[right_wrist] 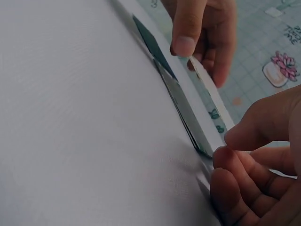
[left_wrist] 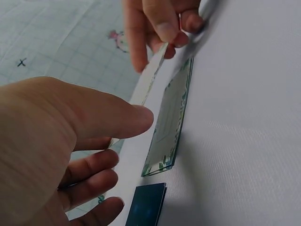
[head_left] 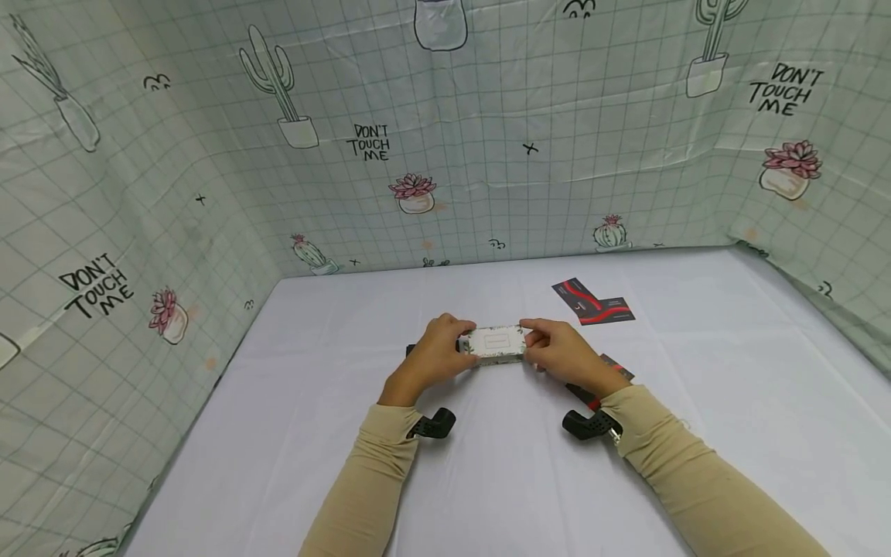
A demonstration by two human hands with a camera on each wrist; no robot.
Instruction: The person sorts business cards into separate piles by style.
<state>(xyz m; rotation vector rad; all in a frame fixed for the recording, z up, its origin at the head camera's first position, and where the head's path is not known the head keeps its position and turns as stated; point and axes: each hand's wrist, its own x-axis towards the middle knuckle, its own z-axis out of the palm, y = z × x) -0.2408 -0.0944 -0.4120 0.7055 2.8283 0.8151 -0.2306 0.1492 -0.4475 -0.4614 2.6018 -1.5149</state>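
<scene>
Between my two hands, a thin white card [head_left: 496, 339] with a leafy green border is held by its short ends, a little above the table. My left hand [head_left: 442, 350] pinches its left end between thumb and fingers. At the right end, the thumb and fingers of my right hand [head_left: 557, 350] pinch it too. Below the raised card, a small pile of similar leafy-edged cards [left_wrist: 170, 115] lies flat, plain in both wrist views. Beside that pile lies a dark card [left_wrist: 146, 203], mostly hidden by my left hand in the head view.
Two dark cards with red bands [head_left: 594, 303] overlap on the white tablecloth [head_left: 334, 371] at the back right. More dark red-banded cards [head_left: 618, 367] lie partly under my right wrist. Cloth walls [head_left: 459, 100] printed with cacti stand behind and to the sides.
</scene>
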